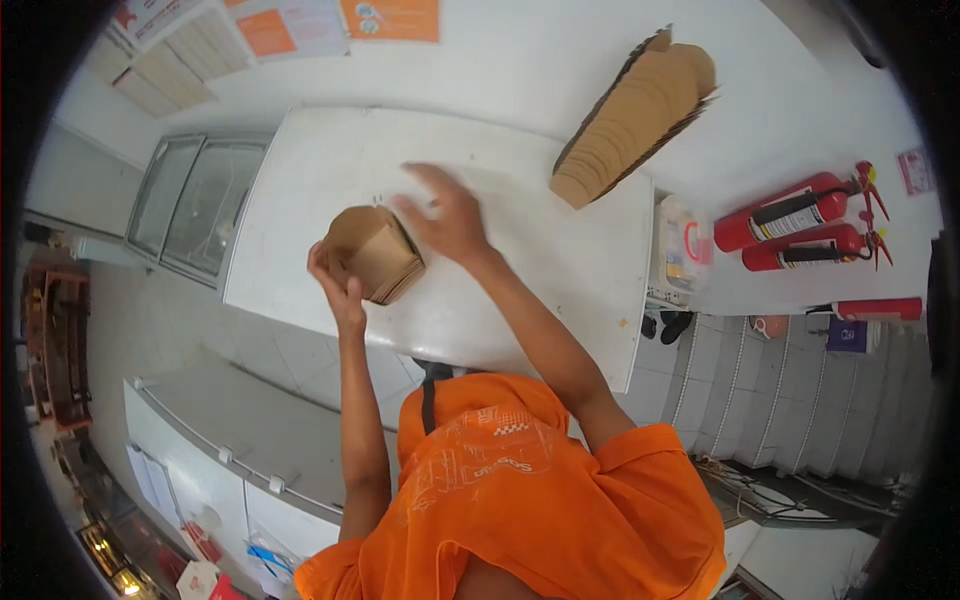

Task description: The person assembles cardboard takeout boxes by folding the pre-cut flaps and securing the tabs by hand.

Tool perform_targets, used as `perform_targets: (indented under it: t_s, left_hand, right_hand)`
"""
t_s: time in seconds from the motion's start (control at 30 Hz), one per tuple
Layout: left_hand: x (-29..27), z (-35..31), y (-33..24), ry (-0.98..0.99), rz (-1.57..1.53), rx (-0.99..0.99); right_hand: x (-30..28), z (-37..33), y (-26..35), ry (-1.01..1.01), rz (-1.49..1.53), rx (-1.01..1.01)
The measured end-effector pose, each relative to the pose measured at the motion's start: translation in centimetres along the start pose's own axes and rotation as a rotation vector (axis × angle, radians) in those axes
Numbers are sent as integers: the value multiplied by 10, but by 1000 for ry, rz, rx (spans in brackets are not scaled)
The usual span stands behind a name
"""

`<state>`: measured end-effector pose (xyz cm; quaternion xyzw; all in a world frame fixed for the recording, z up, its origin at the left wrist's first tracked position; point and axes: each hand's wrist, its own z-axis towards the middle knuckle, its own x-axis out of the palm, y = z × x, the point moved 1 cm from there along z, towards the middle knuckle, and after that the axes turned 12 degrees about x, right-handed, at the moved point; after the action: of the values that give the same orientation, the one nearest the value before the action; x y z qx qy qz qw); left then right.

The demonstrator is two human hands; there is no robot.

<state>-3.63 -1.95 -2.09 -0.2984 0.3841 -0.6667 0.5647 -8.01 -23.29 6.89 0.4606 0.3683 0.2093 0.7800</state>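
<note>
An open-topped brown cardboard food box (pixel 378 258) sits toward the left of the white table (pixel 520 260); layered edges at its lower right suggest several nested together. My left hand (pixel 338 295) grips its near left side, thumb in front and fingers round the left edge. Just right of the box, my right hand (pixel 448 218) hovers with fingers spread and nothing in them, slightly blurred. A tall stack of nested brown cardboard boxes (pixel 635 115) leans at the table's far right, by the wall, out of reach of both hands' present positions.
Red fire extinguishers (pixel 785 212) stand right of the table, beside a clear plastic bin (pixel 683 250). Stairs (pixel 770 390) lie at the lower right. A glass-topped cabinet (pixel 200 205) adjoins the table's left side, and a grey counter (pixel 240 425) stands behind me at left.
</note>
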Motion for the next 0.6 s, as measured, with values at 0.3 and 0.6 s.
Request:
perform_targets:
  t_s: [0.3,0.6]
  left_hand:
    - [-18,-56,45,400,-23,-271]
    - [-19,-78,51,315,-12,-355]
  right_hand:
    - [-257,8,-235,-329,-123,314]
    - [-202,35,-286,-31,167,389]
